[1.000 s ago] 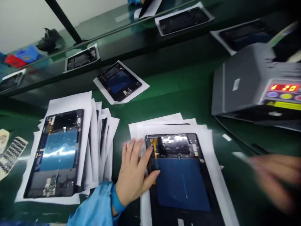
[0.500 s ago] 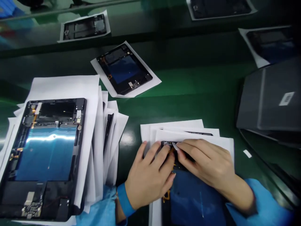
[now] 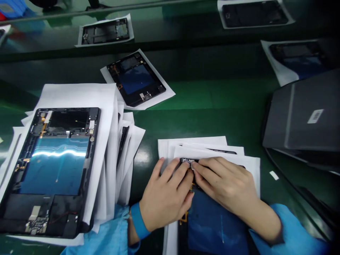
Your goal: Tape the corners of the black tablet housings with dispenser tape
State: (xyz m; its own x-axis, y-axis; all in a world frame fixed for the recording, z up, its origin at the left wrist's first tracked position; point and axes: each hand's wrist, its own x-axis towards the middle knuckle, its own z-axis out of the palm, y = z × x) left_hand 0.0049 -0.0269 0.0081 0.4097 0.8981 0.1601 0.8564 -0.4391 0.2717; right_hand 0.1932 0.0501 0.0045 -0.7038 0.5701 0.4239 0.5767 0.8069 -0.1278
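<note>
On the green surface (image 3: 212, 117), the open tablet (image 3: 212, 226) lies on stacked paper sheets (image 3: 170, 148), its long axis running away from the person. The left hand (image 3: 166, 198) presses flat, fingers spread, on its near-left edge. The right hand (image 3: 225, 184) pinches something tiny at the top-left corner, fingertips touching the left's.

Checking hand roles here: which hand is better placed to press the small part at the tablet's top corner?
Probably the right hand: its fingertips sit on that corner of the tablet.
</note>
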